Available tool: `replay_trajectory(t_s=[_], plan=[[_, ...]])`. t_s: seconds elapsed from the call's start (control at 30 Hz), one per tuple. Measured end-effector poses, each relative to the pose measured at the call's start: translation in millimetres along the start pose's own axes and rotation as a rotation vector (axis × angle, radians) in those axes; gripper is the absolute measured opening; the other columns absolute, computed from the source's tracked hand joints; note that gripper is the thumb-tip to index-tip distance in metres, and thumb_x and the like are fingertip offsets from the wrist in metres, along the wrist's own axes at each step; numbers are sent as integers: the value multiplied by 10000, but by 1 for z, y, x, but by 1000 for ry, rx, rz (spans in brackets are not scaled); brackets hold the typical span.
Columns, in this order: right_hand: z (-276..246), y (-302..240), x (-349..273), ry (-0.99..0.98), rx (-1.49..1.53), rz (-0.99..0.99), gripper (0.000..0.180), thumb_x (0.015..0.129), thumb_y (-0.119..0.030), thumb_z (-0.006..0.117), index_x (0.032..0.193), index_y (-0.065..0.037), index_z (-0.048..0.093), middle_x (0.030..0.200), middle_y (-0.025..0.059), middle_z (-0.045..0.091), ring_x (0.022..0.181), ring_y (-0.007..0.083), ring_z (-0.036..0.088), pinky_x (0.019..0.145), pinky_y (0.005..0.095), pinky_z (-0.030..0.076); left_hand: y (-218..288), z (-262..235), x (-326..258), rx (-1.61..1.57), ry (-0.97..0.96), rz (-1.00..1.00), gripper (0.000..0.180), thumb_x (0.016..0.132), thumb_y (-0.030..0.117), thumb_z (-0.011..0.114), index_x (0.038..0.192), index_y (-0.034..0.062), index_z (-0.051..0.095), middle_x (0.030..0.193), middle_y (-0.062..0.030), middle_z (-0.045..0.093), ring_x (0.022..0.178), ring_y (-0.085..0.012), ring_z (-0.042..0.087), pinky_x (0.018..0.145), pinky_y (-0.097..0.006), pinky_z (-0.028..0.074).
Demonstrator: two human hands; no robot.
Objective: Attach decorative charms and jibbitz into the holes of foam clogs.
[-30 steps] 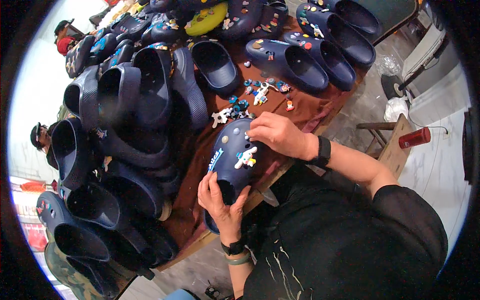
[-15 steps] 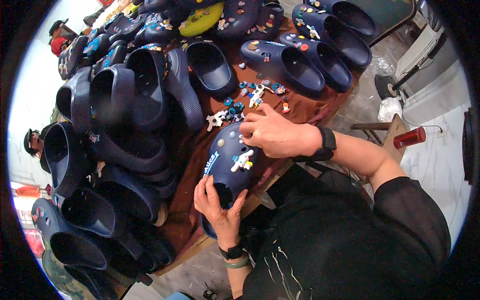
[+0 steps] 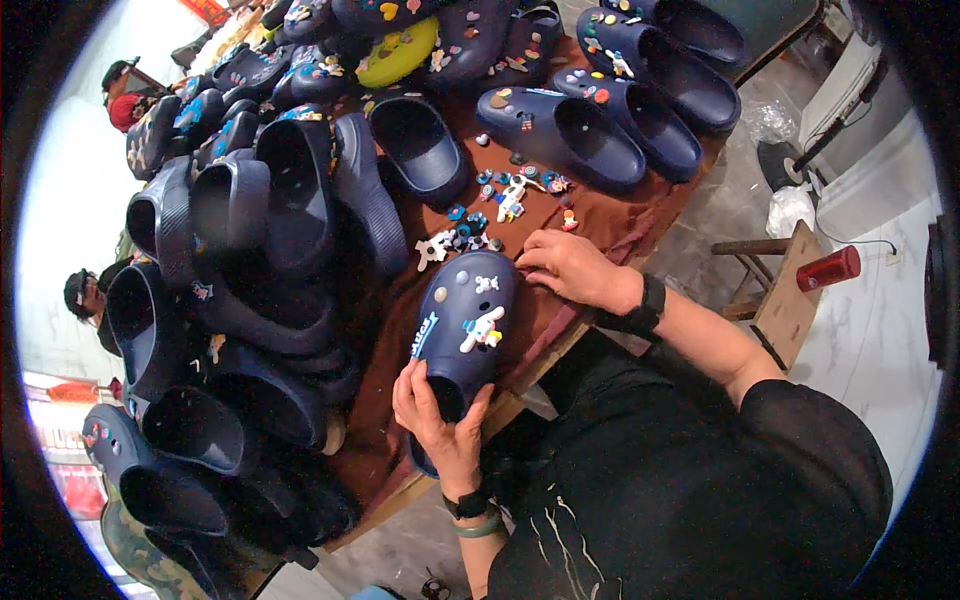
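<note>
A navy clog [image 3: 458,318] lies on the brown cloth with its toe pointing away from me. My left hand [image 3: 442,425] grips it around the foot opening, thumb on the right and fingers on the left. On its upper sit a white cartoon charm [image 3: 484,328], a smaller white charm [image 3: 486,283] near the toe, round studs and a blue lettered strip. Just right of the toe, my right hand [image 3: 582,272] rests low over the cloth with fingers curled together; whatever is between the fingertips is hidden. Loose charms [image 3: 467,236] lie beyond the toe.
Stacked navy clogs [image 3: 295,200] crowd the left side. More decorated clogs [image 3: 560,130] and a lime-green one [image 3: 398,55] stand at the back. At right, a red cylinder [image 3: 828,269] lies by a wooden stool [image 3: 788,300]. The table edge [image 3: 400,495] runs close to my body.
My right hand has moved off the clog's toe to the cloth on its right. The small white charm near the toe now shows uncovered. My left hand keeps its grip.
</note>
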State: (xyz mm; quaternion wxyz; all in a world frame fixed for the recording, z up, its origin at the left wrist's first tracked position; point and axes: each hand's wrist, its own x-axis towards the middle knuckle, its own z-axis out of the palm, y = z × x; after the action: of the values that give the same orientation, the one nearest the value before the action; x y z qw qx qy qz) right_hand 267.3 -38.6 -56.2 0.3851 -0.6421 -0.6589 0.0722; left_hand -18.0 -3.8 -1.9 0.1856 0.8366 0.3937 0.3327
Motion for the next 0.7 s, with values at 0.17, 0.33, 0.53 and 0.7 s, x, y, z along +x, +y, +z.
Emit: replay_trajectory(t_s=[0.17,0.33,0.53,0.7], plan=[[0,-24,3,220,79,61,167,853,-140,701,1005,-70,696,908,98,640,884,308,628,781,411,516,-1,1,0,-24,10,8,823,669,190,887,1375,61,486,1373,-157,490,1277,-346,444,1085,-439,328],[3,-53,13,332,-31,-192,175,806,-188,752,951,-106,698,886,42,651,818,241,628,709,380,493,-1,2,0,7,-7,-1,837,676,296,879,1375,69,480,1368,-150,497,1272,-353,455,1070,-475,312],[11,-58,18,304,-36,-330,256,744,-182,770,979,-128,685,912,-12,628,862,215,588,732,350,471,-1,-1,1,-27,-6,-9,820,689,317,869,1371,72,484,1367,-148,493,1275,-348,448,1074,-475,306],[-2,-66,9,147,-201,-290,256,774,-167,692,1027,-126,692,1067,21,611,1030,226,548,860,412,431,0,-2,1,16,-40,-7,839,697,325,866,1393,73,472,1379,-144,480,1278,-345,438,1071,-470,305]])
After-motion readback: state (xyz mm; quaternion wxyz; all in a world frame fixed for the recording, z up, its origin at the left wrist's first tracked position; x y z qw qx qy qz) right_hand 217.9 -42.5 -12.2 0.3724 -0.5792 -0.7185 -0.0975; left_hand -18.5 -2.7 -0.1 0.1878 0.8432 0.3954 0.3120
